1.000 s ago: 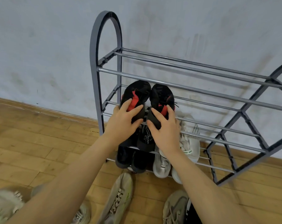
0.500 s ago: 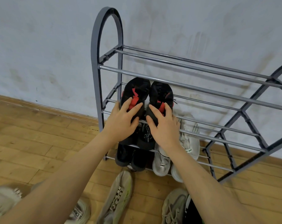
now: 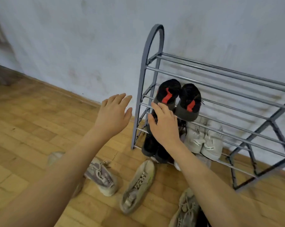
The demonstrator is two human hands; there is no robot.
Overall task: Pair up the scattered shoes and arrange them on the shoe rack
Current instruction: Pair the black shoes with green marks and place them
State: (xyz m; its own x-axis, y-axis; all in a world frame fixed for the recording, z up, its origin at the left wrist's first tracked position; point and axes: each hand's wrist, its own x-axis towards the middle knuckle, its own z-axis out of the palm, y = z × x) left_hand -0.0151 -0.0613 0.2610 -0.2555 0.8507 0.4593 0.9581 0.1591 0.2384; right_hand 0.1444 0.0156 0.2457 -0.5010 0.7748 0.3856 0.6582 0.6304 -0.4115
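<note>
A: What is each grip doing?
B: The left hand [image 3: 113, 112] is hovering with straight fingers, holding nothing, left of the grey metal shoe rack [image 3: 152, 66]. The right hand [image 3: 164, 124] is lying flat, fingers straight, against the black-and-red sneaker pair [image 3: 179, 99].
A: Where is that pair sitting?
B: On the middle rails, side by side, above the pale grey sneaker pair [image 3: 203, 141]. Three beige sneakers [image 3: 138, 185] are lying on the wooden floor [image 3: 32, 128].

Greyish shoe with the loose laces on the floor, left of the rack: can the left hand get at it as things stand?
Probably yes. The left hand is open, holds nothing and hangs above the floor, and the greyish shoe lies uncovered below the forearm, apart from the other shoes.
</note>
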